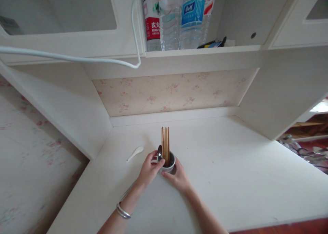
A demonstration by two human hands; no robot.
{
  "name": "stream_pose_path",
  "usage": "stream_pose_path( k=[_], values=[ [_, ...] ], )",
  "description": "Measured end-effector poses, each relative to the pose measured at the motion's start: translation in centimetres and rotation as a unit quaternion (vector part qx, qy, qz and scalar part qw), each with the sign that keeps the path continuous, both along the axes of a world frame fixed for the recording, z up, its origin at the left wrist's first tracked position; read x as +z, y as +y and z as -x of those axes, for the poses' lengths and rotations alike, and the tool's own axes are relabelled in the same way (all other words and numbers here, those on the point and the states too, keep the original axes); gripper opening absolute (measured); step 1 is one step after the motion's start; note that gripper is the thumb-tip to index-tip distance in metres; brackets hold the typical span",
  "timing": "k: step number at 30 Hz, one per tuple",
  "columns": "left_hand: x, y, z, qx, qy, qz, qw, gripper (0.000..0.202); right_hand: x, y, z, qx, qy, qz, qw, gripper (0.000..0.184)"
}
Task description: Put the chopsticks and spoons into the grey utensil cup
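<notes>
A small white cup [167, 168] with a dark inside stands on the white desk and holds several wooden chopsticks [165, 143], upright, and a shiny metal spoon [159, 151] leaning at its left. My left hand [150, 168] grips the cup's left side, its thumb at the rim by the chopsticks. My right hand [178, 177] curls round the cup's right side, the thumb low at the front. To the left of the cup, apart from my hands, lies a white soup spoon [135, 153]. A thin object beside my left forearm is mostly hidden.
The white desktop [230, 172] runs between side panels up to a back ledge. Overhead, a shelf holds several plastic bottles [193, 16] and some small dark items. A white cable [77, 59] hangs across the upper left, in front of the cabinet.
</notes>
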State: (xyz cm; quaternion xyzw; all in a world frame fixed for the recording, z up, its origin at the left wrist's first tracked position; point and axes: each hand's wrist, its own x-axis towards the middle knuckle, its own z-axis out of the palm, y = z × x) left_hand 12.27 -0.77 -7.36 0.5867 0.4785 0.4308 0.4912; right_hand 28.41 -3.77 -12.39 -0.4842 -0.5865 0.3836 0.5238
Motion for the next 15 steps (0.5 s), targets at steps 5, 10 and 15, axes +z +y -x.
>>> stream_pose_path(
  k=[5,10,15],
  values=[
    [-1.8,-2.0,-1.0,-0.057,-0.091,0.015,0.994,0.075,0.3,-0.1,0.3,-0.006,-0.006,-0.016,1.0,0.069],
    [-3.4,-2.0,-2.2,-0.024,-0.123,-0.008,0.992,0.065,0.5,-0.6,0.1,0.025,-0.025,-0.02,0.999,0.073],
    [-3.7,-1.8,-2.4,-0.041,-0.177,0.0,0.983,0.066,2.3,-3.4,-0.1,-0.129,-0.137,-0.06,0.98,0.066]
  ],
)
